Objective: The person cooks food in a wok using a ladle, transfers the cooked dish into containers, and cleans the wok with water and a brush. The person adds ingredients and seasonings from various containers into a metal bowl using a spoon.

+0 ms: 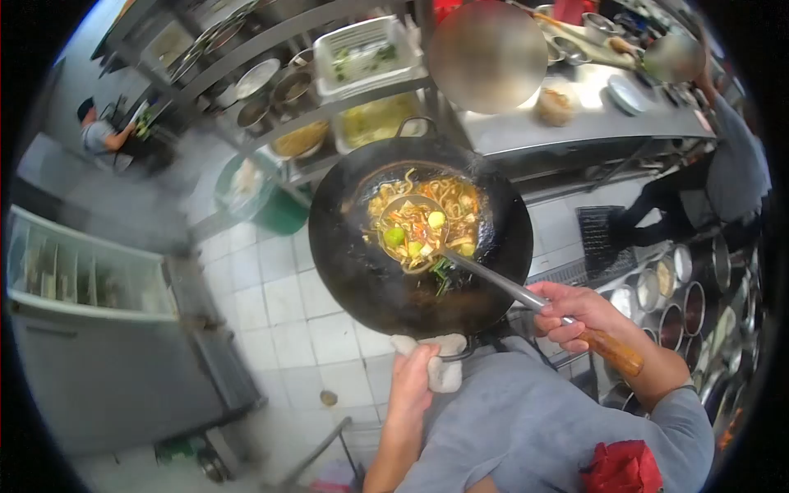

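Note:
A large black wok (362, 287) is in front of me, with noodles (448, 193), vegetable pieces and some green leaves in it. My left hand (413, 378) is closed on a pale folded cloth (446, 374) around the wok's near loop handle. My right hand (569, 316) grips a ladle (497, 281) by its metal shaft, just above the wooden handle end. The ladle's bowl lies over the noodles, holding noodles and several yellow-green chunks.
A metal shelf (283, 130) beyond the wok carries pots and a white basket (366, 57). A green bin (279, 209) stands left of the wok. Steel bowls (670, 320) crowd the right side. Two other people are at work, far left and right.

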`<state>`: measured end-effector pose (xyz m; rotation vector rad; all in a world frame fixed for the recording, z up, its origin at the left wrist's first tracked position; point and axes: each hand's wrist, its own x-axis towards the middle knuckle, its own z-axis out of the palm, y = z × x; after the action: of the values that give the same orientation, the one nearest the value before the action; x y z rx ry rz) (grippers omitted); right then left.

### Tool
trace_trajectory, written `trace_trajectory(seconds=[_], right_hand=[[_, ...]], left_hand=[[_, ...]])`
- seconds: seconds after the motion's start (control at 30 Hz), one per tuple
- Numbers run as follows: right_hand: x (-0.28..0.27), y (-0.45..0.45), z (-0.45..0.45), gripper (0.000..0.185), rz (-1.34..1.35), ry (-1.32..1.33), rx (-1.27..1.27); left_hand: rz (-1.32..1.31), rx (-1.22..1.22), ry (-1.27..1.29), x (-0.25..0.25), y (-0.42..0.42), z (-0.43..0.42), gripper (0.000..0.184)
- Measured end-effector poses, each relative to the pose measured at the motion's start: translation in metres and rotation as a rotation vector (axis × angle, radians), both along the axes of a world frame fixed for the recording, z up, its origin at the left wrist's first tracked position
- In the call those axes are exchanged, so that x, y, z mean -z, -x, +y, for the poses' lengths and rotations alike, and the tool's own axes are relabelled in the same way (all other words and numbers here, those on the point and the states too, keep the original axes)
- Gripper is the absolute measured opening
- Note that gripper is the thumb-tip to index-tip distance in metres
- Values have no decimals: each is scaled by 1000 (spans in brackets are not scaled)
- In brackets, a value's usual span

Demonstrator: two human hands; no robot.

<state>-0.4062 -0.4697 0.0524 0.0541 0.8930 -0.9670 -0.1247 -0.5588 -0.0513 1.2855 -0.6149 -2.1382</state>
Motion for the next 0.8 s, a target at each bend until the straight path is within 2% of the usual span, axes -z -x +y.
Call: trace_trajectory(seconds=[0.23, 0.47, 0.57, 0.67, 0.8], right_hand=[[-46, 76, 20, 36, 187, 119, 277], [-68, 163, 10, 28, 307, 268, 514], [-58, 195, 1, 25, 370, 287, 547], [-42, 229, -9, 23, 456, 269, 559], [9, 284, -14, 37, 567, 239, 524]], left_hand=[[68, 107, -64, -3, 72, -22, 23], [145, 188, -109, -29, 143, -41, 25], [103, 180, -79, -32, 153, -44, 17], [55, 160, -40, -32, 165, -40, 25], [-20, 152, -67, -30, 180, -35, 32]])
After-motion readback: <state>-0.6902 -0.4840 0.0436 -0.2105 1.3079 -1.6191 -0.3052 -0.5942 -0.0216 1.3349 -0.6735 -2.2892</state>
